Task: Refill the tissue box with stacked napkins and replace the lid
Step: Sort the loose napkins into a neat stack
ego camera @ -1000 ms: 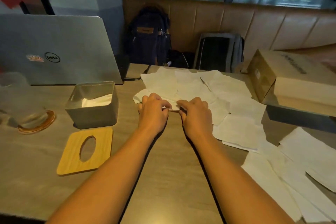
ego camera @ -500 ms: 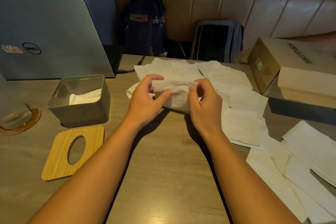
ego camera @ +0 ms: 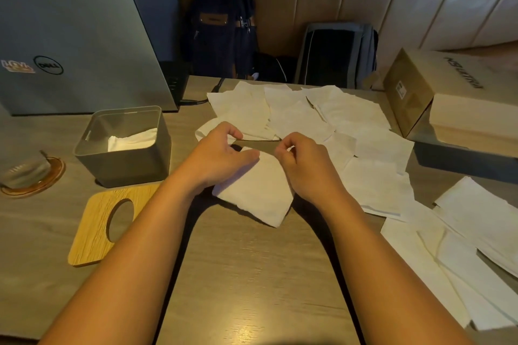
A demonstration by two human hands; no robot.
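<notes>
Folded napkin (ego camera: 258, 196) at desk (ego camera: 252, 274) centre, far corners pinched: left hand (ego camera: 221, 157) one side, right hand (ego camera: 305, 171) other, fingers curled onto paper. Grey tissue box (ego camera: 126, 168) near left edge, open, partly filled. Wooden lid (ego camera: 89, 235) flat just before it. Loose napkins (ego camera: 297, 117) spread toward far and right edges.

We count two hands, left hand (ego camera: 221, 154) and right hand (ego camera: 302, 168); one folded napkin (ego camera: 258, 193) between our fingers (ego camera: 248, 158); one tissue box (ego camera: 123, 168) and one lid (ego camera: 89, 235) left of them; two backpacks (ego camera: 221, 36) beyond; loose napkins (ego camera: 372, 176) overlap uncountably.
</notes>
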